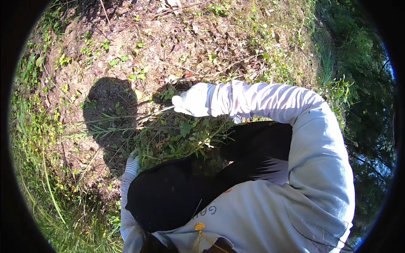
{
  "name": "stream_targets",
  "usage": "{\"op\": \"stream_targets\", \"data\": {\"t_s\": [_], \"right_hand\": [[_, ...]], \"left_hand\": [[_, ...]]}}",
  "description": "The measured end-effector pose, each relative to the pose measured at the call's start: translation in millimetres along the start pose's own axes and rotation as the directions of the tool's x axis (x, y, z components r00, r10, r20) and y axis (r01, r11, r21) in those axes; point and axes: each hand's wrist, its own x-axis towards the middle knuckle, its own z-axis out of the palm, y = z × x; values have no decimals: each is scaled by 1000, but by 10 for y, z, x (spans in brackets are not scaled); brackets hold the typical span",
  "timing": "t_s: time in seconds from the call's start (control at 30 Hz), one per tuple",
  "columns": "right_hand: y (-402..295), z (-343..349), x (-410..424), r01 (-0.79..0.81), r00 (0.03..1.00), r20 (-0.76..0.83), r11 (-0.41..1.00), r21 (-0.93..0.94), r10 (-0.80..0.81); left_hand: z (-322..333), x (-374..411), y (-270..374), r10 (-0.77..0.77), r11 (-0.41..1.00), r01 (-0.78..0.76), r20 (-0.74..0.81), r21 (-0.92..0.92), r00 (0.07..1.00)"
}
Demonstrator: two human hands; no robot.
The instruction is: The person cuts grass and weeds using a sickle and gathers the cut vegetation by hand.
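Note:
My right hand (191, 99), in a white knit glove, is closed around the end of a thin, straight tool or rod (155, 114). The tool points left and down over the soil; whether it is a blade or a rod I cannot tell. At the lower left my left hand (134, 155), in a pale knit glove, is partly hidden behind my knee and leaves. It touches the edge of a heap of green weeds (177, 136); its fingers are not clear. The weeds lie between my two hands, in front of my dark-clothed legs (164, 193).
Sunlit soil with dry leaves (215, 44) and small green plants spreads ahead. Taller grass (41, 158) stands on the left. Dark trees or shrubs (357, 63) line the right side. The shadow of a head (110, 107) falls on the ground.

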Motion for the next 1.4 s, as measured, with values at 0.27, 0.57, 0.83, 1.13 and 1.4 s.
{"op": "stream_targets", "data": {"t_s": [0.27, 0.57, 0.83, 1.13, 1.4], "right_hand": [[-315, 175, 515, -451, 790, 532, 876, 170, 304], [2105, -93, -2404, -692, 584, 109, 564, -451, 804], [1628, -228, -2100, -483, 869, -99, 784, -390, 485], [-105, 378, 445, 111, 979, 169, 994, 16, -112], [1125, 151, -803, -465, 755, 401, 855, -231, 519]], "left_hand": [[-604, -457, -542, 58, 996, -41, -216, 83, 975], [160, -240, -208, -64, 992, 63, -8, -114, 998], [652, -6, 357, -71, 945, -33, 299, 327, 951], [-34, -466, 560, -87, 736, -89, 223, 672, 971], [-246, -497, 367, 196, 842, -131, -72, 523, 978]]}}
